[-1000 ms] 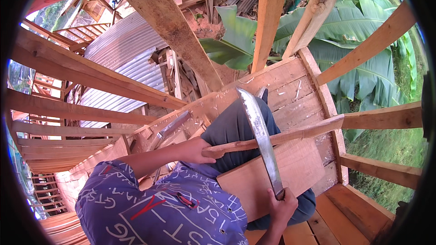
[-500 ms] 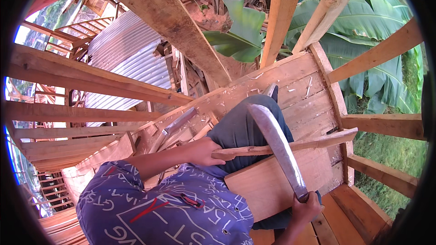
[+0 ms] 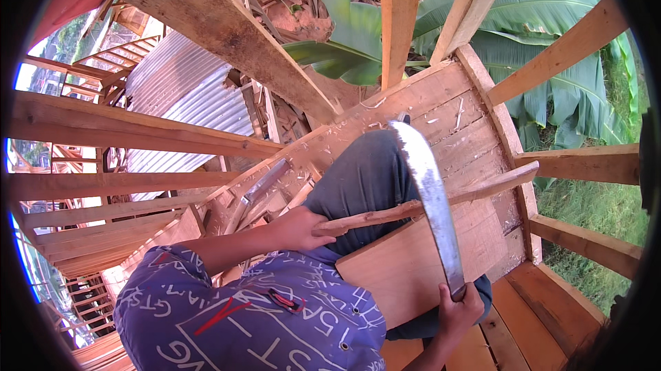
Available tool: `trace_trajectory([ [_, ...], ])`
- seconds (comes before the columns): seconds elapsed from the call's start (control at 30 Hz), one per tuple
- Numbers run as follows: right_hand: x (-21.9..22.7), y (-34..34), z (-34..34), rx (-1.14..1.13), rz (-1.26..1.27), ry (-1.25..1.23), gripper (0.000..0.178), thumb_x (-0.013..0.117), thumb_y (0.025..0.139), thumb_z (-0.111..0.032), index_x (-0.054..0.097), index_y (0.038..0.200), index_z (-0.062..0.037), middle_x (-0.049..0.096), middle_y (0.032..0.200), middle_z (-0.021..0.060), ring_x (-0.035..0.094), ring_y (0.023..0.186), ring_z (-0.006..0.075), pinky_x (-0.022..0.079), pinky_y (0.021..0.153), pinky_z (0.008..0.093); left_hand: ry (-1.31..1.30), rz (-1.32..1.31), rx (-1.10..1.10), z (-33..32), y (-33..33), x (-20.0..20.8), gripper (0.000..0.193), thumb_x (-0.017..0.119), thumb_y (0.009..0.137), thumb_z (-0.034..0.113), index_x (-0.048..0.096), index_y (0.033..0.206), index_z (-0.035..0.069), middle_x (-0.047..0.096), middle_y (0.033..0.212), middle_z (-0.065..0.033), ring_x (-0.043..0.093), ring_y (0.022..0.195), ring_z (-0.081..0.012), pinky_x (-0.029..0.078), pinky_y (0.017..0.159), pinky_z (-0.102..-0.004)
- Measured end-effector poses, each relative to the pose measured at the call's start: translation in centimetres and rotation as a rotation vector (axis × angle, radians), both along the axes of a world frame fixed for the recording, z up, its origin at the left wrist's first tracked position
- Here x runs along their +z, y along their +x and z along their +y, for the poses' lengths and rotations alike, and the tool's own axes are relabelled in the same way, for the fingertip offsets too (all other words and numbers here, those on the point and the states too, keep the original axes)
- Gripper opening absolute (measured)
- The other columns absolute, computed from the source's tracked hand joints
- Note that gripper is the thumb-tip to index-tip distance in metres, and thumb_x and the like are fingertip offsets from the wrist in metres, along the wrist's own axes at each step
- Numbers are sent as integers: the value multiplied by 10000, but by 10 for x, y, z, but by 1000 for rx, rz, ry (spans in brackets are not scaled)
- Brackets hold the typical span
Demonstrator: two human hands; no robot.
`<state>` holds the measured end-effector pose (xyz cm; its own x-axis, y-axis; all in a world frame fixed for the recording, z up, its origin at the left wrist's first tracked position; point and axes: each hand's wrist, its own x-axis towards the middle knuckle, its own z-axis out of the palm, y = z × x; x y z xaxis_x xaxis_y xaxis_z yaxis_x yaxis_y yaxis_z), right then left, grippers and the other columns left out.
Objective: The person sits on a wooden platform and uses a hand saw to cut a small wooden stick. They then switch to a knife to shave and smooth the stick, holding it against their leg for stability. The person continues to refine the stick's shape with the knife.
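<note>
Above the dark-trousered knee [image 3: 361, 175], a long, curved, silvery steel blade [image 3: 438, 223] tips farther outward

Compared with half a second ago, the blade stands steeper in the view, and its tip reaches farther beyond the narrow, brown wooden stick [image 3: 375, 218]; the stick slants much as it did, over the leg and the flat, pale-brown wooden board [image 3: 385, 278]; the left hand [image 3: 301, 228] has its fingers closed round the stick's near end; the right hand [image 3: 461, 308] has its fingers wrapped about the blade's lower end; the blade crosses above the stick near its middle, though whether they touch I cannot tell; the shift reads as the blade being repositioned for work on the wood, with the stick braced; pale, curled shavings [image 3: 460, 112] lie on the planks [image 3: 475, 147] beyond.
</note>
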<state>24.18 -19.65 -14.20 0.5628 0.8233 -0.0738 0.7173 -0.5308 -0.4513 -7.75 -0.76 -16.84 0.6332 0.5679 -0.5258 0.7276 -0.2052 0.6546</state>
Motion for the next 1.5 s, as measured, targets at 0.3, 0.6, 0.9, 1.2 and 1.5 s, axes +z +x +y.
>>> trace_trajectory([
  [0.3,-15,19,1,108,-274,-61,552,810,507,-439,420,606,-60,474,543,86,491,490,326,361,466,421,157,16,-8,-15,1,-3,336,658,796,360,648,810,25,590,597,-184,603,576,-359,486,558,-418],
  [0.6,-24,34,-30,84,-189,-88,622,710,646,-594,432,630,-38,440,534,141,467,497,359,343,470,433,133,32,-44,-12,6,1,329,663,792,351,643,807,24,587,591,-181,601,564,-357,487,553,-422],
  [0.9,-22,17,-19,-13,-175,-57,493,784,611,-350,413,608,-26,432,526,130,429,484,317,322,477,422,165,26,-29,-17,6,4,327,646,813,351,616,799,26,590,607,-179,601,578,-359,483,553,-431],
  [1.2,-8,3,-14,101,-143,-97,522,763,636,-442,461,655,-18,486,568,138,503,523,349,352,482,442,160,51,-23,-19,7,2,350,659,799,374,629,806,26,586,598,-178,602,576,-354,482,557,-424],
  [1.5,-14,29,-24,-206,-88,-54,484,758,662,-394,483,657,4,494,554,159,491,526,376,363,501,448,151,41,-31,-16,7,2,335,652,802,358,628,816,24,596,612,-183,600,578,-363,481,558,-430],
])
